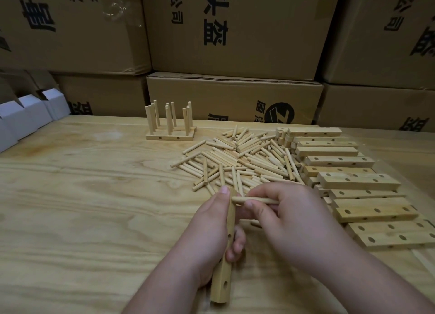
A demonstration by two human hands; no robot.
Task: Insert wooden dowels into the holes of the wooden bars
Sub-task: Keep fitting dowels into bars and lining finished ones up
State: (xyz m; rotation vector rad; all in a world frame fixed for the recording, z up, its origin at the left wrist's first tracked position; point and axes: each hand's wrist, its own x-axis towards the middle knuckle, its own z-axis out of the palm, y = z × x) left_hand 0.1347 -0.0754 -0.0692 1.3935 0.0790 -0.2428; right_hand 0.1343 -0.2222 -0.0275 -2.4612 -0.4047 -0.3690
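Over the pale plywood surface, the left hand grips a long drilled wooden bar running 12-to-6, while the right hand pinches a slim round wooden dowel crosswise, tip pointing toward 9 at the bar's upper end.

Pale plywood tabletop; stacked printed cardboard boxes behind; white cartons far left.

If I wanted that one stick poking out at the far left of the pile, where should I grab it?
Pinch the dowel near its left end, coming from above on the pile's left side. That end lies flat on the bare table, clear of the other sticks, while its right end runs into the dowel pile. A thumb and finger across its round sides should probably lift it without disturbing much.
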